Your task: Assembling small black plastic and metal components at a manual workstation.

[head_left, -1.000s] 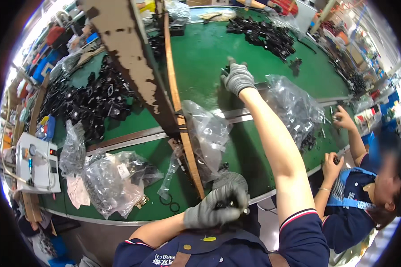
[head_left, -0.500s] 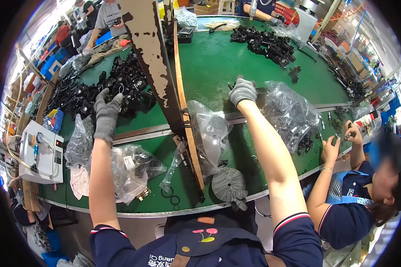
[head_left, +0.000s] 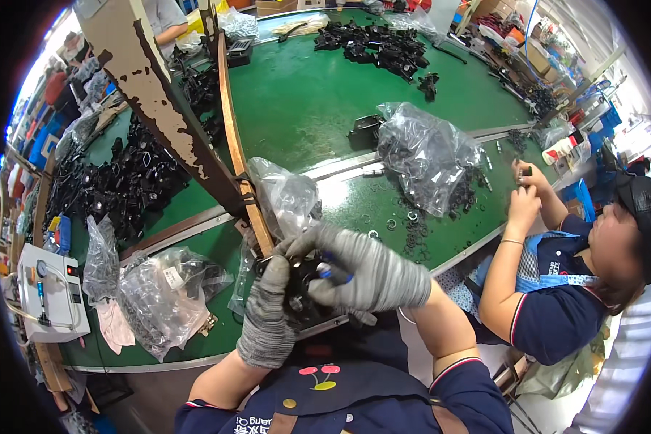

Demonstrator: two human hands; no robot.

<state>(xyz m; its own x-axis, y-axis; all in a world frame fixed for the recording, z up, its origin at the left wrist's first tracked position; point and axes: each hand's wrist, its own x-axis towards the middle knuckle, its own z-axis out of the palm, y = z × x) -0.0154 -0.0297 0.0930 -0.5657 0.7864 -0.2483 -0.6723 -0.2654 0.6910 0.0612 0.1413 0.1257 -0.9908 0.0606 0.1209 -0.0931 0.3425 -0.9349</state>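
Note:
Both gloved hands are drawn together at the near table edge, close to my apron. My left hand (head_left: 267, 311) is closed on a black molded part (head_left: 300, 282), thumb up along its side. My right hand (head_left: 380, 271) reaches over the same part from the right, fingers curled. A small blue piece (head_left: 334, 273) shows between its thumb and forefinger; its kind is hard to tell. The fingers hide much of the black part. Beside the hands lies a clear plastic bag (head_left: 286, 192).
A peeling metal post (head_left: 152, 94) and a wooden strip (head_left: 233, 123) stand left of centre. Black parts are heaped at left (head_left: 126, 181) and far back (head_left: 383, 47). Another bag (head_left: 427, 155) and several small rings (head_left: 416, 235) lie at right, near a co-worker (head_left: 557, 289).
My left hand has come back from the left heap with a black part. My right hand has drawn in from the table's middle to meet it. The view has shifted.

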